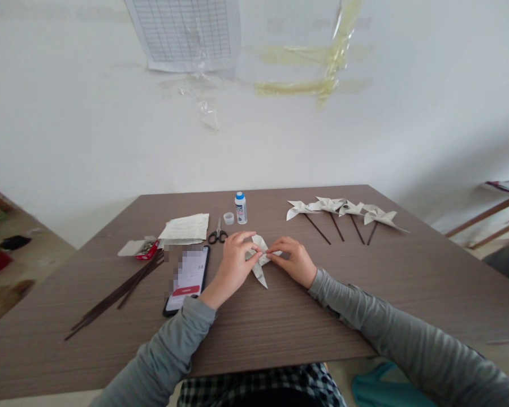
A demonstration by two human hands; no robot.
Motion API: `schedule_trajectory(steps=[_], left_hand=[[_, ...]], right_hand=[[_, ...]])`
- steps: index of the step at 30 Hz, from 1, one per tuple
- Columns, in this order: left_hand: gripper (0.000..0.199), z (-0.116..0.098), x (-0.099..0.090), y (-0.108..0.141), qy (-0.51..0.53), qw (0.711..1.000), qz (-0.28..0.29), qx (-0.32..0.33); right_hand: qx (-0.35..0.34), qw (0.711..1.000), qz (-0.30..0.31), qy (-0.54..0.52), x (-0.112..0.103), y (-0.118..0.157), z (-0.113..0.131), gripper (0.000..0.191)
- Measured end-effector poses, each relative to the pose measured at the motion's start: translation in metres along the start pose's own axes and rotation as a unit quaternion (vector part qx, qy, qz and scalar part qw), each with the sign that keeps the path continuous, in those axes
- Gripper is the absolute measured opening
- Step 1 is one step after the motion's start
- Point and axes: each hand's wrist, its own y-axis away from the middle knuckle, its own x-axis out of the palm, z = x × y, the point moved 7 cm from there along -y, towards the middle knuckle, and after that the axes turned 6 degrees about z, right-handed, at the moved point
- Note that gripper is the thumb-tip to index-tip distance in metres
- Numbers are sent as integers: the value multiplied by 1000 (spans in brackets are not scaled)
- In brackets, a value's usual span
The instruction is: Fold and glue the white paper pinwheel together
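Observation:
A folded paper pinwheel is held just above the middle of the table. My left hand pinches it near the centre from the left, thumb and fingers on the paper. From the right, my right hand pinches the same pinwheel close to its centre. The fingertips of both hands nearly meet there, and any small part between them is too small to make out. One pointed blade hangs toward me, and another shows between the hands at the top.
Behind the hands stand a glue bottle, a small clear cup and scissors. Leftward lie paper sheets, a red box, a phone and brown sticks. Several finished pinwheels lie at the back right.

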Motion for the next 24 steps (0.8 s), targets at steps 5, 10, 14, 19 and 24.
schedule_trajectory(steps=[5, 10, 14, 19, 24], left_hand=[[20, -4, 4, 1, 5, 1000, 4, 7], [19, -2, 6, 2, 13, 1000, 12, 5], [18, 3, 9, 2, 15, 1000, 13, -4], [18, 6, 12, 1, 6, 1000, 10, 6], [16, 5, 9, 3, -13, 999, -11, 35]], right_hand=[[4, 1000, 2, -5, 1, -1, 1, 9], [3, 1000, 14, 4, 3, -1, 2, 9], [-4, 1000, -1, 16, 2, 0, 2, 8], [-19, 999, -26, -11, -1, 0, -1, 7], [-9, 999, -21, -42, 1, 1, -4, 6]])
